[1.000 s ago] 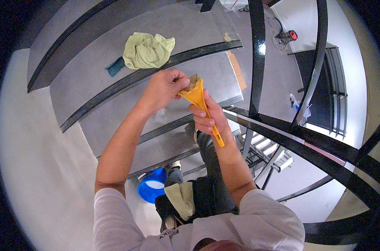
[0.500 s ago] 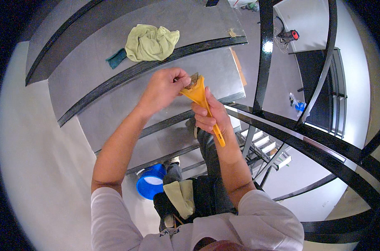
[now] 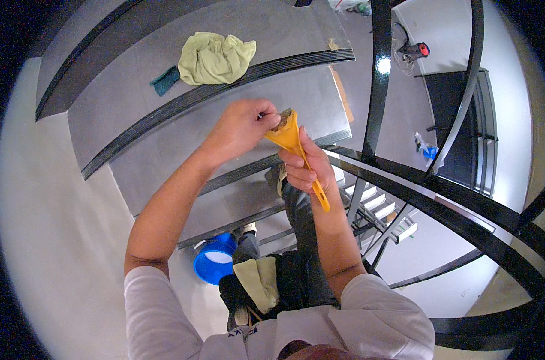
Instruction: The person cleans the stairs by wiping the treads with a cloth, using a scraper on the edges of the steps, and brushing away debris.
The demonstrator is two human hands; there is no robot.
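Observation:
A yellow plastic scraper [image 3: 291, 138] with a long handle and flared head is gripped in my right hand [image 3: 308, 167], the handle's end sticking out below the palm. Brownish-grey material [image 3: 283, 122] shows at the wide end of its head. There my left hand [image 3: 243, 127] has thumb and fingers pinched together, touching the edge of the head; what they hold, if anything, I cannot make out. Beyond my hands, a crumpled pale green cloth [image 3: 217, 59] lies on a grey stair tread, beside a small dark green pad [image 3: 164, 81].
Grey steps with ribbed black nosings [image 3: 128, 133] run across the stairway. Black metal railing [image 3: 416, 187] curves along the right, with a stepladder [image 3: 374, 204] below it. A blue bucket [image 3: 203, 273] with whitish contents stands lower left. Another pale cloth [image 3: 261, 285] hangs at my waist.
Both hands and the scraper have shifted slightly to the right. The left hand's pinch stays at the scraper's head. The cloth and pad lie as before.

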